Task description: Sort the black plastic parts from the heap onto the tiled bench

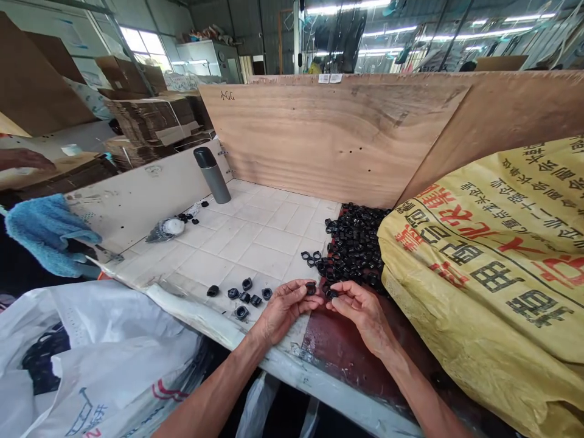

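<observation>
Between the thumb and fingers of my left hand (pixel 288 307) is a small black plastic ring (pixel 310 288). My right hand (pixel 362 310), just beside it, pinches another black ring-shaped part (pixel 331 294). Both hands are low over the table's front, close to each other but apart. Past them lies a big heap of black rings (pixel 353 243) on a dark red surface (pixel 340 340). A few loose rings (pixel 311 258) have strayed onto the pale tiles at its left edge. Left of my left hand, several black parts (pixel 245 297) are scattered on the tiled tabletop (pixel 246 237).
A yellow printed sack (pixel 479 280) leans in from the right. Wooden boards (pixel 337 134) wall the table's back. A grey thermos (pixel 212 176) and a plastic bag of parts (pixel 166 229) stand further left. A blue towel (pixel 45 231) hangs over the left edge, above a white sack (pixel 118 347). Another person's hand (pixel 25 159) shows far left.
</observation>
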The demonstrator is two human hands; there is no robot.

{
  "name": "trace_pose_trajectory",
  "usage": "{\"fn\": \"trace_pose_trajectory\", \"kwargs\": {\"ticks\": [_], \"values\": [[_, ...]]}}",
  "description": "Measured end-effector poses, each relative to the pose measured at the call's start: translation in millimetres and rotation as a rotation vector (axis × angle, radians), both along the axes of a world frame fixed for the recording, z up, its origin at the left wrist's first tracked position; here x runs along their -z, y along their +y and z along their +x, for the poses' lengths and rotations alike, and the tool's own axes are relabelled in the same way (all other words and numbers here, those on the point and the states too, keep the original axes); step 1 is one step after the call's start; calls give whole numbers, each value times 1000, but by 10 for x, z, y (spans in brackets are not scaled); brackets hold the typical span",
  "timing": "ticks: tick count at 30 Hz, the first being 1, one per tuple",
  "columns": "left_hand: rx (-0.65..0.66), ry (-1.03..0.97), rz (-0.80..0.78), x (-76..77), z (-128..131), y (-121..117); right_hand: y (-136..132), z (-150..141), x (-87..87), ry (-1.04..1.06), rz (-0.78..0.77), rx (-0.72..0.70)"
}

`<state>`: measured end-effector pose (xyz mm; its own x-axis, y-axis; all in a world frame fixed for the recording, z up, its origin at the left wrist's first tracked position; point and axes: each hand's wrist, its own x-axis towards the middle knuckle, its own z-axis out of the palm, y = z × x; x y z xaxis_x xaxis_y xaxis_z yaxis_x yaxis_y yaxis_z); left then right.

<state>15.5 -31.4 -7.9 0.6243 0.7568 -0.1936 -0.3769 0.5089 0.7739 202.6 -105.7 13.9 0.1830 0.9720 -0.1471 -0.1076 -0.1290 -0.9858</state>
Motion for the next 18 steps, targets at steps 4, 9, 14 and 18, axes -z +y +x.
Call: {"fn": "trace_pose_trajectory", "kwargs": {"ticks": [4, 9, 14, 18], "values": [[14, -38, -93, -7, -38, 61, 3, 17, 30, 24, 2, -13], [8, 65, 9, 3, 13, 10, 5, 10, 15, -18, 22, 38], [-45, 304, 395, 75, 111, -117, -3, -8, 64, -378, 237, 16], [-154, 371, 535, 110, 111, -157, -12, -22, 105, -575, 362, -41]]}}
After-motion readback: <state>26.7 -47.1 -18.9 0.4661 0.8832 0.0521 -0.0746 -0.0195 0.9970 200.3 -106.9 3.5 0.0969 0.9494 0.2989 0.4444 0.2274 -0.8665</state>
